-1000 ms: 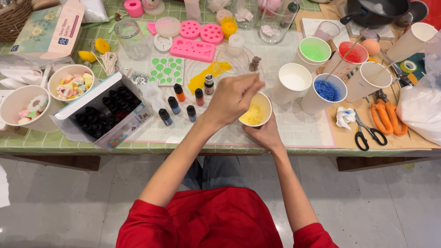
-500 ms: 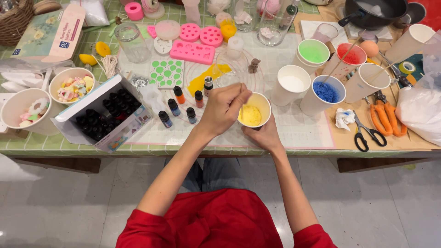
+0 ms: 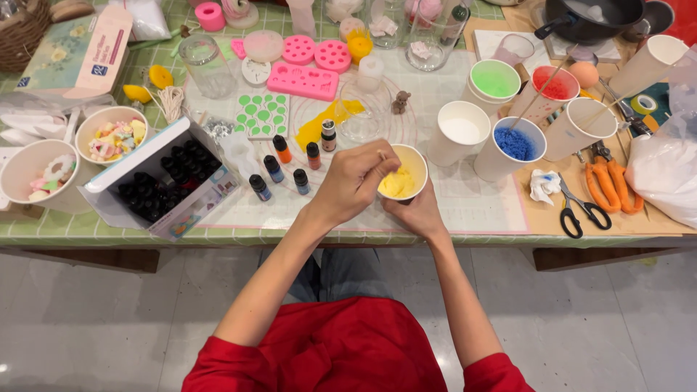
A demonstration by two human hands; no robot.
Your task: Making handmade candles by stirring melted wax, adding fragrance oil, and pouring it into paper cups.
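Gripping a thin stick (image 3: 380,155), the left hand (image 3: 353,181) dips it into yellow stuff in a paper cup (image 3: 404,173) grasped by the right hand (image 3: 417,212).

Scissors (image 3: 581,207), pink moulds (image 3: 303,78), perhaps dye bottles (image 3: 274,168)

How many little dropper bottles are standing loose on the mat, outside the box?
6. Orange-capped bottle, red-capped bottle and silver-capped bottle form the back row; three dark-capped ones stand nearer. The left hand could hide more.
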